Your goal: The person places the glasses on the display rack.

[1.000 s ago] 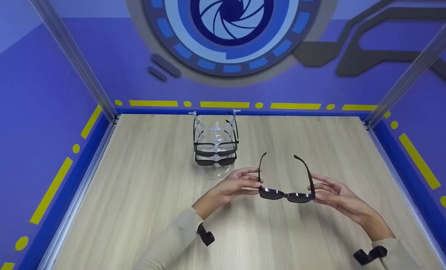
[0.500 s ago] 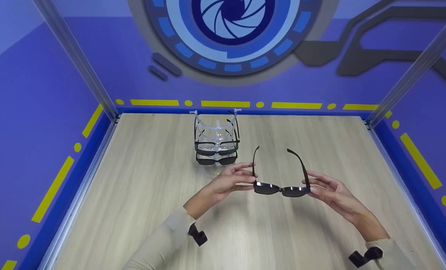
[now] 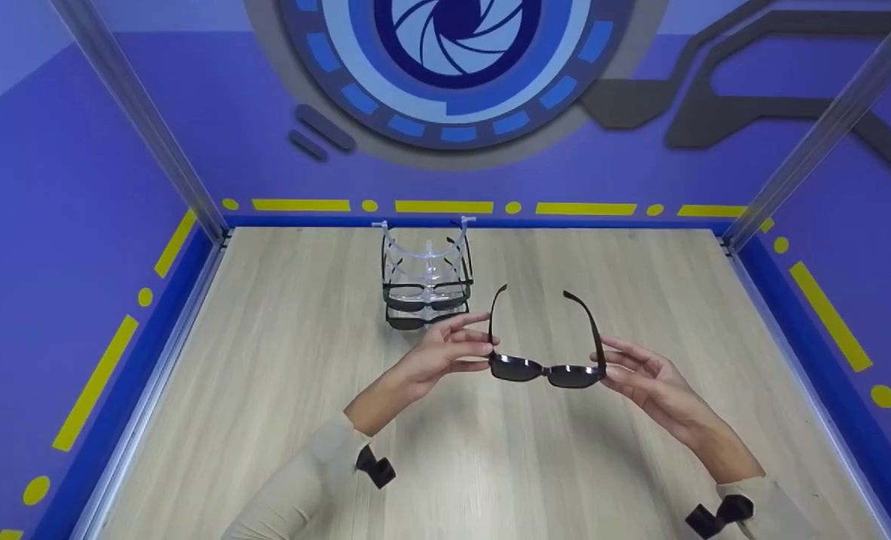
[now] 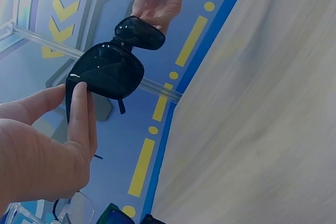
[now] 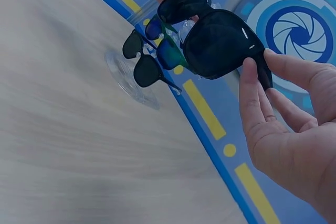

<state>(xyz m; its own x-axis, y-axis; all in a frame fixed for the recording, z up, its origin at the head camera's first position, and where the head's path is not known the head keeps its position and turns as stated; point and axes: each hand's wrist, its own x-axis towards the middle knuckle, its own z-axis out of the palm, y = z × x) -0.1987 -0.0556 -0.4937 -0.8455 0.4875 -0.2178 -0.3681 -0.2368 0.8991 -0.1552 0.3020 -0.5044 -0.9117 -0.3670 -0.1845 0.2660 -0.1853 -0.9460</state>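
Note:
A pair of black sunglasses point(image 3: 517, 368) with dark lenses hangs in the air over the table, temples unfolded and pointing away from me. My left hand point(image 3: 434, 356) pinches its left hinge corner, and my right hand point(image 3: 659, 386) pinches the right one. In the left wrist view, thumb and fingers meet at the corner of the sunglasses point(image 4: 107, 69); the right wrist view shows a like grip on the sunglasses point(image 5: 218, 43). Behind my left hand stands a clear display stand point(image 3: 429, 255) bearing several pairs of glasses point(image 3: 406, 324), partly covered by that hand.
The wood-grain table point(image 3: 565, 465) is bounded by a blue back wall point(image 3: 565, 176) and blue side walls with yellow marks. The stand's round clear base point(image 5: 128, 80) rests on the table. Metal posts point(image 3: 828, 150) rise at the back corners.
Both hands have carried the sunglasses left and slightly away from me, closer to the stand. My left hand now overlaps the lowest glasses on it.

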